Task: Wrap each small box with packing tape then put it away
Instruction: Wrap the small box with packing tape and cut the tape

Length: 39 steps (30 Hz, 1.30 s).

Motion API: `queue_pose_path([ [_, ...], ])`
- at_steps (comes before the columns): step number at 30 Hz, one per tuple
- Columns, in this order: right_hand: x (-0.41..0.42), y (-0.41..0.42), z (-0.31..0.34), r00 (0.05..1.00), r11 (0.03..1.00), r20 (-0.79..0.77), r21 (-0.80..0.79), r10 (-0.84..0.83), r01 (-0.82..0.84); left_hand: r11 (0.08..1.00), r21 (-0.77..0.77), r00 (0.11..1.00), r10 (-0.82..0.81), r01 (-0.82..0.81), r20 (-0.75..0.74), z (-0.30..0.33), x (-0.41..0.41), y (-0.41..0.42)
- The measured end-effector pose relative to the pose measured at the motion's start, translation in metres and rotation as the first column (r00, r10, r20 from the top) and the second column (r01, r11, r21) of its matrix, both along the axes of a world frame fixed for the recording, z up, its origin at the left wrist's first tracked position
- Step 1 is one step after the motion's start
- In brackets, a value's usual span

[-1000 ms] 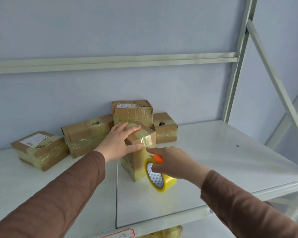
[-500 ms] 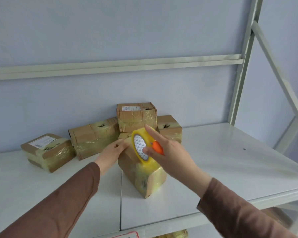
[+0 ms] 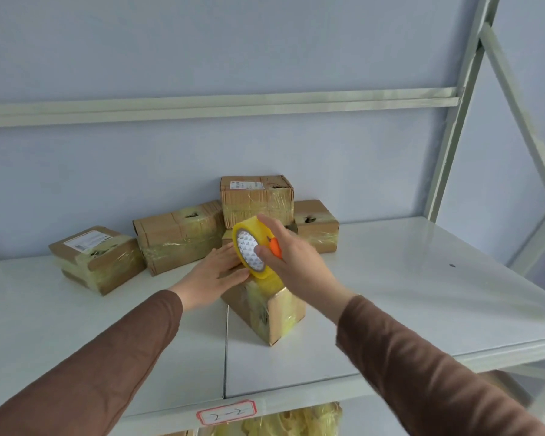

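step: taping | small brown cardboard box point(image 3: 266, 309) standing on the white shelf point(image 3: 390, 294), partly wrapped | left hand point(image 3: 216, 273) lying flat, fingers spread, steadying the box | right hand point(image 3: 291, 262) gripping the yellow packing-tape roll point(image 3: 250, 250), drawing tape over the top

Left hand point(image 3: 216, 276) flat, right hand point(image 3: 291, 262) gripping.
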State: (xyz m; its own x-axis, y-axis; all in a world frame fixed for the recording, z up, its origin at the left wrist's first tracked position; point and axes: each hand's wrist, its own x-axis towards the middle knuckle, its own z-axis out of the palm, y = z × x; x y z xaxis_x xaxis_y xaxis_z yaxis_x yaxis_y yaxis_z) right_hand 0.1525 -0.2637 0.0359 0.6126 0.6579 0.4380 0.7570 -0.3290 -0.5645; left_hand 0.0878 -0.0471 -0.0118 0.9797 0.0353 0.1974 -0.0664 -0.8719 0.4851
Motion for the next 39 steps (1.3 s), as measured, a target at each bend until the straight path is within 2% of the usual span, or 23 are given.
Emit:
queue_pose_path([
  [4, -0.009, -0.056, 0.014, 0.987, 0.993, 0.114, -0.023, -0.114, 0.118, 0.988, 0.152, 0.992, 0.011, 0.008, -0.128, 0.003, 0.000, 0.001],
  [7, -0.022, -0.089, -0.003, 0.974, 0.937, 0.185, -0.298, -0.130, 0.181, 0.977, 0.212, 0.984, 0.042, -0.005, -0.171, 0.005, 0.002, 0.001],
  [9, -0.027, -0.099, -0.022, 0.989, 0.885, 0.103, -0.442, -0.110, 0.145, 0.968, 0.252, 0.977, 0.061, -0.008, -0.203, 0.006, 0.002, -0.001],
  [12, -0.027, -0.098, -0.037, 0.994, 0.888, -0.036, -0.454, -0.107, 0.079, 0.939, 0.343, 0.976, 0.095, -0.023, -0.195, 0.012, 0.004, -0.011],
  [15, -0.024, -0.091, -0.040, 0.994, 0.874, -0.006, -0.478, -0.107, 0.091, 0.934, 0.338, 0.991, 0.134, -0.116, -0.029, 0.013, 0.002, -0.040],
  [17, -0.021, -0.089, -0.042, 0.993, 0.865, -0.005, -0.492, -0.119, 0.101, 0.952, 0.297, 0.991, 0.102, -0.073, -0.085, 0.004, -0.006, -0.060],
  [19, -0.018, -0.092, -0.042, 0.990, 0.873, -0.034, -0.476, -0.137, 0.104, 0.912, 0.411, 0.983, 0.077, -0.002, -0.166, -0.005, -0.012, -0.070],
  [21, -0.015, -0.096, -0.041, 0.988, 0.885, -0.070, -0.457, -0.141, 0.094, 0.878, 0.479, 0.988, 0.079, -0.005, -0.134, -0.007, -0.011, -0.068],
  [24, -0.017, -0.104, -0.037, 0.982, 0.908, -0.141, -0.414, -0.129, 0.060, 0.905, 0.424, 0.995, 0.070, -0.033, -0.072, 0.003, -0.007, -0.060],
  [27, -0.019, -0.104, -0.027, 0.977, 0.955, -0.167, -0.288, -0.130, 0.078, 0.953, 0.303, 0.996, 0.032, -0.005, -0.086, 0.014, -0.001, -0.041],
  [28, -0.021, -0.101, -0.026, 0.978, 0.961, -0.164, -0.265, -0.130, 0.083, 0.952, 0.305, 0.995, 0.013, 0.018, -0.101, 0.014, 0.001, -0.036],
  [31, -0.032, -0.084, -0.033, 0.981, 0.949, -0.145, -0.304, -0.127, 0.078, 0.935, 0.345, 0.992, -0.041, 0.081, -0.122, 0.002, 0.006, -0.025],
  [34, -0.044, -0.068, -0.050, 0.975, 0.955, -0.185, -0.290, -0.120, 0.063, 0.957, 0.271, 0.993, -0.088, 0.105, -0.074, -0.004, 0.007, -0.017],
  [37, -0.046, -0.065, -0.058, 0.971, 0.965, -0.207, -0.254, -0.120, 0.065, 0.983, 0.184, 1.000, -0.012, 0.014, -0.009, -0.009, 0.004, -0.024],
  [39, -0.047, -0.072, -0.060, 0.970, 0.959, -0.224, -0.282, -0.094, 0.027, 0.995, -0.003, 0.994, 0.095, -0.095, 0.046, -0.018, -0.007, -0.039],
])
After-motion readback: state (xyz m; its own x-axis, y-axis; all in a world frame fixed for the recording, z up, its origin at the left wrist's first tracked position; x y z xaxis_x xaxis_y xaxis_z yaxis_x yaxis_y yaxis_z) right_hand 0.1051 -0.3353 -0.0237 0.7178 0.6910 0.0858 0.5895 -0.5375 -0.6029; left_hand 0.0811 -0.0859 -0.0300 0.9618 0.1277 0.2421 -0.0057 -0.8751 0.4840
